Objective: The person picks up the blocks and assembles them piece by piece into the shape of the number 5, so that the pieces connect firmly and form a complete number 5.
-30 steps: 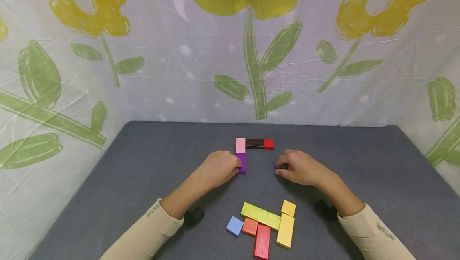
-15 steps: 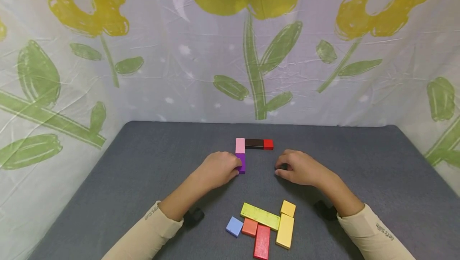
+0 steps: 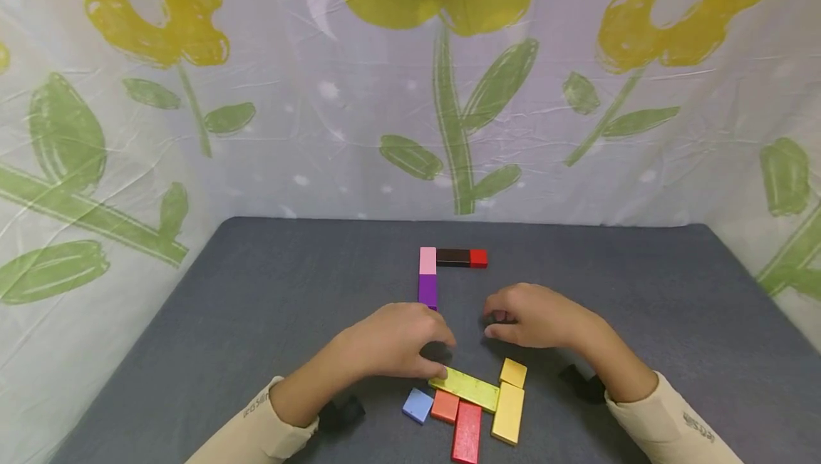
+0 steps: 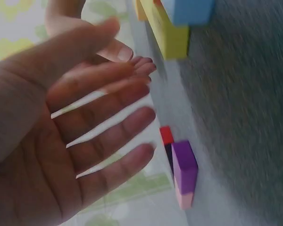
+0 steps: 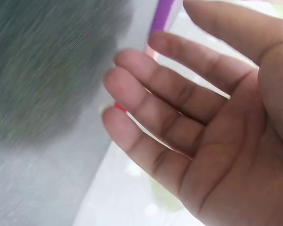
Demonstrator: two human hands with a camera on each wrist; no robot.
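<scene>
My left hand point(image 3: 398, 343) hovers by the left end of the yellow-green block point(image 3: 471, 389); in the left wrist view its fingers point(image 4: 118, 127) are spread and hold nothing. To the right, my right hand point(image 3: 539, 318) is above the table, its fingers point(image 5: 146, 99) loosely bent around nothing in the right wrist view. Beyond the left hand, a purple block point(image 3: 427, 291) abuts a pink block point(image 3: 427, 261). From the pink one a black block point(image 3: 452, 258) runs right to a small red cube point(image 3: 478, 258).
Near the front lie a blue block point(image 3: 417, 405), an orange-red block point(image 3: 445, 405), a long red block point(image 3: 467, 434), a pale yellow block point(image 3: 508, 414) and a small yellow block point(image 3: 514, 373). A flowered cloth point(image 3: 288, 129) hangs behind the grey table point(image 3: 288, 264).
My left hand has left the purple block and come nearer, toward the yellow-green block, its fingers opening. The right hand has shifted slightly nearer. The blocks have not moved.
</scene>
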